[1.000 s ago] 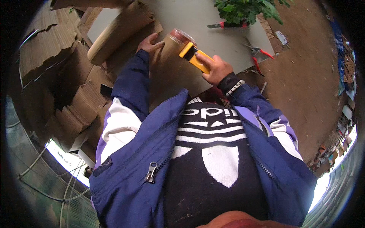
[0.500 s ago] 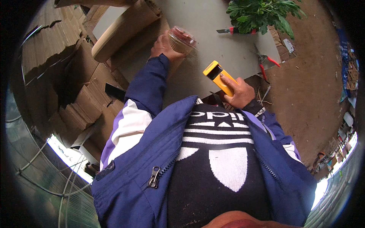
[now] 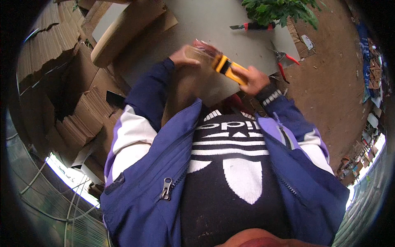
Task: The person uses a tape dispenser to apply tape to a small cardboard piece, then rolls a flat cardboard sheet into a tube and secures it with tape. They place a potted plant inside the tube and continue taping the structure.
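My left hand (image 3: 183,57) is closed around a clear, cup-like plastic container (image 3: 205,48) with something dark red at its top; motion blurs it. My right hand (image 3: 254,80) grips a yellow handheld tool (image 3: 234,72) with a black band. The tool's front end overlaps or meets the container's right side; I cannot tell whether they touch. Both are above the grey tabletop (image 3: 205,18). Beyond my right hand lie red-handled pruning shears (image 3: 281,59), jaws apart, at the table's right edge.
A utility knife (image 3: 257,26) with a red and black handle lies at the far right of the table, beside leafy green stems (image 3: 279,10). To the left are a rolled cardboard sheet (image 3: 123,35) and stacks of flat cardboard (image 3: 49,45). Bare brown ground (image 3: 329,94) stretches to the right.
The yellow tool has moved left and up, turning toward the container. My left hand has brought the container slightly nearer and to the right. The view has shifted a little.
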`<act>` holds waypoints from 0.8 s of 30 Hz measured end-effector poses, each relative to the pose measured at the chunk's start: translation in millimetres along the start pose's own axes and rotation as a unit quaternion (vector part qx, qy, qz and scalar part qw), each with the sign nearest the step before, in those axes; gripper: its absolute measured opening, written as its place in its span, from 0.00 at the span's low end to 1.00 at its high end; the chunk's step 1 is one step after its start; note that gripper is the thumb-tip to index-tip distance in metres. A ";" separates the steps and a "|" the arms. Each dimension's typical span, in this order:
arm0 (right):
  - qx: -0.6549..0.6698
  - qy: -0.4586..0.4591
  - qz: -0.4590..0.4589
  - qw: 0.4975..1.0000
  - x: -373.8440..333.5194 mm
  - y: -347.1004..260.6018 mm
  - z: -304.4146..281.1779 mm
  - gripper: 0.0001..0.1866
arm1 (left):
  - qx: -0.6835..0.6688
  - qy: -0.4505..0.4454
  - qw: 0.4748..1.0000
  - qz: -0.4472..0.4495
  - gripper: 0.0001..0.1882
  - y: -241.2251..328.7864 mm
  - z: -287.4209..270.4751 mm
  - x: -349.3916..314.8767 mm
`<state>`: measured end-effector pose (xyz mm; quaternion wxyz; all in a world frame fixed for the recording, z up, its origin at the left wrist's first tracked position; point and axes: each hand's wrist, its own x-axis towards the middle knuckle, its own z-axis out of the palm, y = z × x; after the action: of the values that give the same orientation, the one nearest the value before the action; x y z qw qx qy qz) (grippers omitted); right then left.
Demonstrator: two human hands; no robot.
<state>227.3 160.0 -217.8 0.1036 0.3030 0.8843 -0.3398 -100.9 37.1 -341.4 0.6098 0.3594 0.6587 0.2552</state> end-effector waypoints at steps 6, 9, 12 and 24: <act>0.042 0.068 -0.056 0.995 -39.2 -7.7 22.0 0.36 | 0.001 0.110 0.993 -0.033 0.53 -8.9 22.0 -54.9; 0.045 0.085 -0.082 0.992 2.9 -42.0 22.8 0.34 | 0.295 0.216 0.928 -0.068 0.57 0.2 32.5 -77.1; 0.049 0.087 -0.090 0.991 30.0 -75.5 10.3 0.33 | 0.401 0.380 0.827 -0.097 0.60 16.7 51.1 -71.0; 0.027 0.002 -0.089 0.996 -48.7 -0.7 -37.0 0.34 | 0.311 0.334 0.879 -0.139 0.63 59.8 47.4 -74.1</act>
<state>266.4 161.5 -170.8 0.0634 0.2267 0.8984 -0.3707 -44.6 10.8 -255.1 0.2400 0.3286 0.9119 0.0545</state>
